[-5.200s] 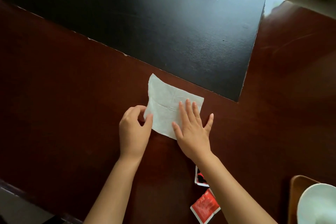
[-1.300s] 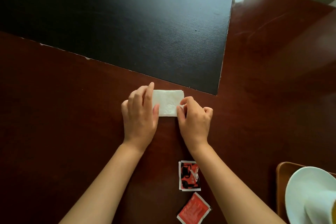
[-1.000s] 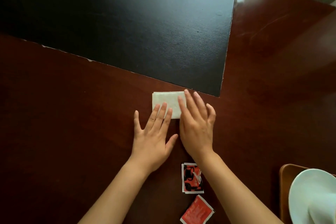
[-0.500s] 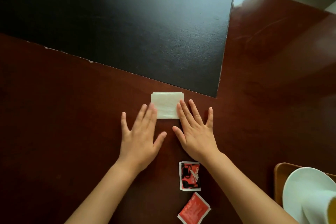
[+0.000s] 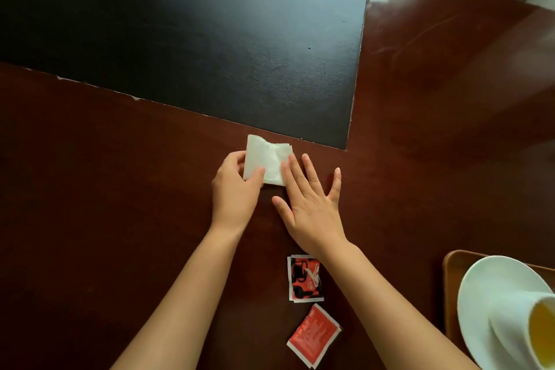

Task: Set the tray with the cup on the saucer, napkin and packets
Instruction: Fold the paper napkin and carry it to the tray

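A folded white napkin (image 5: 267, 161) lies on the dark red table, just below the black mat. My left hand (image 5: 235, 186) pinches its left edge between thumb and fingers and lifts that side. My right hand (image 5: 312, 204) lies flat with fingers spread, its fingertips pressing the napkin's right edge. Two red packets (image 5: 304, 278) (image 5: 313, 335) lie near me, under my right forearm. At the lower right a white cup (image 5: 522, 327) with yellow liquid stands on a white saucer (image 5: 486, 288) on a brown tray (image 5: 450, 273).
A large black mat (image 5: 195, 39) covers the far left and middle of the table (image 5: 90, 189). The table's far edge runs along the top right, with a bright glare there.
My left hand went from flat on the table to pinching the napkin's left edge, which now lifts and creases. My right hand stays flat at its right edge.
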{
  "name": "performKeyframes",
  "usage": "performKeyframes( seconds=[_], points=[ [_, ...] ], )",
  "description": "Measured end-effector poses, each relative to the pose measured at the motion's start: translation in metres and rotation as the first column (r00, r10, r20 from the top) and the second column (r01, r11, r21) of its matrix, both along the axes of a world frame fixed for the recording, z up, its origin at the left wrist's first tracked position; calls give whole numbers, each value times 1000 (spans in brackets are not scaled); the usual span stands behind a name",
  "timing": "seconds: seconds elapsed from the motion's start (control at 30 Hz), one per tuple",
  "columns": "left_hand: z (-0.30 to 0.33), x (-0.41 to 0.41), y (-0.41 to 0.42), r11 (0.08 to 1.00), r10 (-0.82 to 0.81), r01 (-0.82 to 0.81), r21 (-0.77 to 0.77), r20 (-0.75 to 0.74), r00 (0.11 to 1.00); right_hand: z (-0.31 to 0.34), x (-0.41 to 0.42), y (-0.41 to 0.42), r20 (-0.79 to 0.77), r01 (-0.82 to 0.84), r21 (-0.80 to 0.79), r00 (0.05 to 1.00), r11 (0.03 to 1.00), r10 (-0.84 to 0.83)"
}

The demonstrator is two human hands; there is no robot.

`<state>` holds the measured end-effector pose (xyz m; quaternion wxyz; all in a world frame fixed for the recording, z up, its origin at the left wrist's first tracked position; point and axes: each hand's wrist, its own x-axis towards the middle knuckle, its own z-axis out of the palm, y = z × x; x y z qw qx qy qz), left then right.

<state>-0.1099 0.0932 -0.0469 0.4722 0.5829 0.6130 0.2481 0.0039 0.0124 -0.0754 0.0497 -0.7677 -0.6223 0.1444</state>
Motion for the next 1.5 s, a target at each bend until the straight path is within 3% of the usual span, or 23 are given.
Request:
performKeyframes(
  seconds=[0.1,0.13,0.2,0.27,0.4,0.63,0.9,1.1,1.23,1.5],
  points=[
    [8,-8,-6,997,-48,54,-54,113,992,11,-4,-4,-328,229,133,928,964,-175],
    [13,-10,-9,994,-63,77,-81,164,984,18,-4,-5,-493,347,129,835,929,-244],
    [24,-15,-18,985,-87,122,-119,265,960,37,-3,-9,-770,517,15,553,856,-320],
    [36,-17,-28,978,-110,161,-136,321,941,55,1,-17,-866,576,-81,364,814,-343],
    [59,-15,-49,965,-125,206,-162,406,905,87,9,-41,-911,607,-133,237,784,-337],
    [105,21,-103,939,-216,312,-145,458,863,146,33,-120,-936,714,35,269,699,-228],
    [149,79,-208,937,-320,347,22,448,835,183,85,-240,-937,794,150,305,589,-172],
    [162,127,-316,948,-301,313,55,477,826,198,147,-341,-904,754,214,394,621,-167],
    [164,157,-366,950,-300,302,76,491,818,198,183,-391,-903,769,204,386,606,-186],
    [145,207,-408,936,-312,352,-6,446,839,187,241,-415,-870,783,175,407,597,-279]
  ],
)
